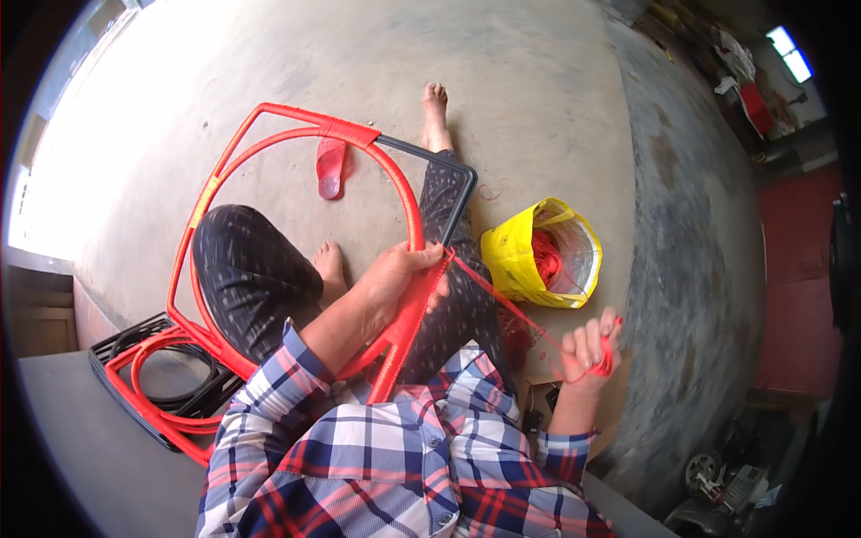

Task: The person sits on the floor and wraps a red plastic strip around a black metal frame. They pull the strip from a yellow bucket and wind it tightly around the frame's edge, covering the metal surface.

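Note:
A square frame with a ring inside it (pixel 206 195) leans across my lap, mostly wrapped in red strip. Its corner nearest my outstretched leg is bare black tubing (pixel 465 188). My left hand (pixel 404 282) grips the frame's right side, thumb on top, where ring and side are bound together in red. From just beside that thumb a red strip (pixel 507 302) runs taut, down and right, to my right hand (pixel 587 350). The fingers of that hand are closed on the strip, and some of it is looped around the hand.
A yellow bag (pixel 511 260) stands open right of my leg, red strip (pixel 545 257) inside. More frames, red (pixel 134 381) and black (pixel 112 345), lie stacked at my left. A red slipper (pixel 330 170) rests on the concrete floor (pixel 529 108). Clutter (pixel 726 475) sits at lower right.

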`<state>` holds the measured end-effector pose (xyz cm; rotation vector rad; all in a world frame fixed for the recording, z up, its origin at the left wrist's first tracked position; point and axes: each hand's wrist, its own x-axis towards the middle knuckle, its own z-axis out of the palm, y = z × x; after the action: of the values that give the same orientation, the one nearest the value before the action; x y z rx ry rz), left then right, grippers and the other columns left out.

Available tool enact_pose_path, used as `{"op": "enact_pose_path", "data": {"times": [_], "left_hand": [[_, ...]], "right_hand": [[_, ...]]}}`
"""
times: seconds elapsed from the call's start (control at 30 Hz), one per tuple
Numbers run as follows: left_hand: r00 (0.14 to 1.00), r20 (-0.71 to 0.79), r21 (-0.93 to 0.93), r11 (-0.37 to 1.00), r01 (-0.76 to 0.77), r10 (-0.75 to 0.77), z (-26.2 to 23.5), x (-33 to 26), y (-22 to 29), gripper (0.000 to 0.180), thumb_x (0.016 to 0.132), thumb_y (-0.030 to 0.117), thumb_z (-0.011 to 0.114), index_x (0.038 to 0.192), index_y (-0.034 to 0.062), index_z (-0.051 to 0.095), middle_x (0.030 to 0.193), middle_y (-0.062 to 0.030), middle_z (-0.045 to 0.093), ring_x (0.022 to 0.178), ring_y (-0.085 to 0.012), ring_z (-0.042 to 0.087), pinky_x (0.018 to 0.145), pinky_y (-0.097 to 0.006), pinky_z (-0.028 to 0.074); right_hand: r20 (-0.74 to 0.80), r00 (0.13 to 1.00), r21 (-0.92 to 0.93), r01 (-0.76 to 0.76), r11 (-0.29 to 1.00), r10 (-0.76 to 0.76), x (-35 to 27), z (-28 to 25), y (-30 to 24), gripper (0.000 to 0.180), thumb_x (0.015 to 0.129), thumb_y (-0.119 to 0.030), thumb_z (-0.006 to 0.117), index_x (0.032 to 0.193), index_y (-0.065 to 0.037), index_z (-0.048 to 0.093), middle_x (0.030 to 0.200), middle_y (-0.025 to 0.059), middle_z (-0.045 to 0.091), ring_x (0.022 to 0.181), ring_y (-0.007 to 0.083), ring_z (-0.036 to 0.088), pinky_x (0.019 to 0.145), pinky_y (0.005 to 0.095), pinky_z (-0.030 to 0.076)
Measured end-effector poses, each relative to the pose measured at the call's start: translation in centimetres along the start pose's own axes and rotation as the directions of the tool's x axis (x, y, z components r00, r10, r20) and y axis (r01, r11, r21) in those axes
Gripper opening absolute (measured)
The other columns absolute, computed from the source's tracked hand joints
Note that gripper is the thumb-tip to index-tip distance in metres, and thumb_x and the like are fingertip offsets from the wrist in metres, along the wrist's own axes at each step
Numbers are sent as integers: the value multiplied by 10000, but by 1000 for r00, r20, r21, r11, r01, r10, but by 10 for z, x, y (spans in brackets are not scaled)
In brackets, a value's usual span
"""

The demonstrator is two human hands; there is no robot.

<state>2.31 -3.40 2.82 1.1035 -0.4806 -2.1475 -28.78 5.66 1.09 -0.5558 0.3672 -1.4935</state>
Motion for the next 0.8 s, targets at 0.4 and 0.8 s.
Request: {"op": "enact_pose_path", "data": {"times": [0.4, 0.8], "left_hand": [[989, -127, 93, 994, -60, 71, 11, 0, -2, 252, 907, 174, 542, 1130, 62, 509, 905, -175, 662, 701, -239, 648, 600, -350, 543], [894, -20, -160, 882, -444, 447, 5, 4, -18, 724, 817, 146, 615, 1463, 43, 305, 1384, -129, 487, 1152, -223, 552, 980, -369, 475]], "right_hand": [[-319, 948, -468, -170, 867, 13, 50, -22, 54, 155, 981, -89, 548, 1131, -49, 556, 932, 9, 560, 780, 104, 541, 669, 305, 463], [441, 883, -867, 465, -180, 161, 162, 45, 107, 102, 796, -151, 712, 868, -82, 735, 913, 55, 639, 923, 244, 617, 804, 382, 516]]}}
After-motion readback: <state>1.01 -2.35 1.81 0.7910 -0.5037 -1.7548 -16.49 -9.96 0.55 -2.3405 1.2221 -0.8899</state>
